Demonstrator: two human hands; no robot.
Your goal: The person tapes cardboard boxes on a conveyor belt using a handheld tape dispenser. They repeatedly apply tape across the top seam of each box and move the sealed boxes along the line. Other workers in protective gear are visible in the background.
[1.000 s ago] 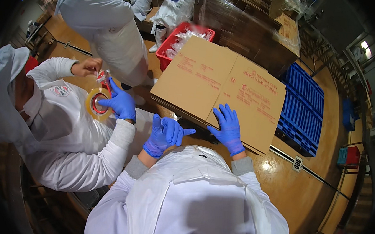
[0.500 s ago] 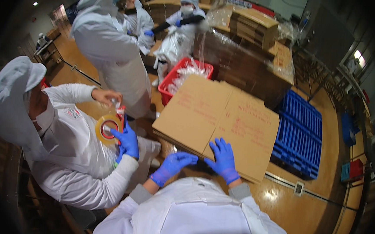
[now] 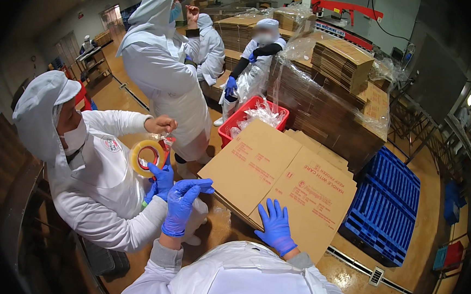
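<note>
My right hand (image 3: 274, 226), in a blue glove, lies with spread fingers on the near edge of a stack of flat cardboard boxes (image 3: 267, 155). The top sheet is brown with red print and a seam down its middle. My left hand (image 3: 181, 204), also blue-gloved, is raised beside the left corner of the stack. Its fingers stretch out to the right, with nothing visible in them; whether the tips touch the cardboard, I cannot tell.
On my left a co-worker in white (image 3: 106, 165) holds a tape dispenser with a yellow tape roll (image 3: 134, 162). Behind the stack are a red basket (image 3: 227, 129) of clear plastic and wrapped cardboard piles (image 3: 315, 103). Blue pallets (image 3: 384, 204) lie at the right. Other people stand or sit further back.
My left hand has moved left and up from the stack's near edge to its left corner. The right hand stays on the cardboard. The view has shifted slightly.
</note>
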